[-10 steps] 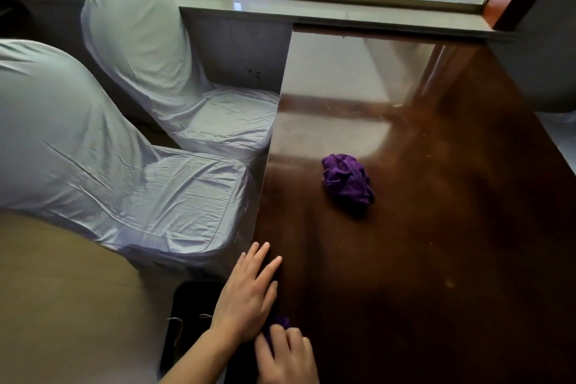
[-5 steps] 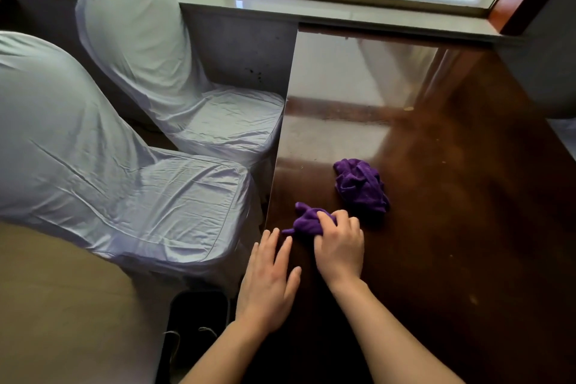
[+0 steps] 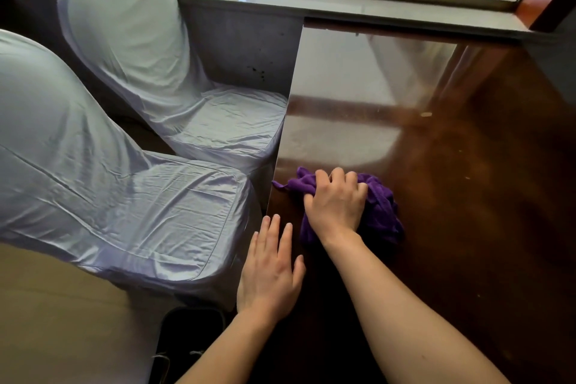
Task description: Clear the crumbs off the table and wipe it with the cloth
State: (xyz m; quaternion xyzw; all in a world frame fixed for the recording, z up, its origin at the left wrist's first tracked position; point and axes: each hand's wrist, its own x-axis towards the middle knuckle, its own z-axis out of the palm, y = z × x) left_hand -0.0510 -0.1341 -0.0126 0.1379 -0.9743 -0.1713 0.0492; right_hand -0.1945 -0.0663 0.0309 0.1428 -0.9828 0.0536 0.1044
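The dark glossy wooden table [image 3: 467,196] fills the right half of the view. My right hand [image 3: 338,203] grips a purple cloth [image 3: 300,182] near the table's left edge. A second bunched purple cloth [image 3: 381,212] lies right behind that hand, touching it. My left hand [image 3: 271,271] rests flat with straight fingers at the table's left edge, just in front of the right hand. A few pale crumbs [image 3: 425,114] lie further back on the table.
Two chairs in pale fabric covers [image 3: 131,196] [image 3: 174,81] stand along the table's left side. A dark bin [image 3: 190,340] sits on the floor below the table edge. A windowsill [image 3: 343,6] runs along the far end.
My right hand has slid the held cloth forward from the near edge until it meets the bunched cloth. My left hand stayed flat at the table's edge.
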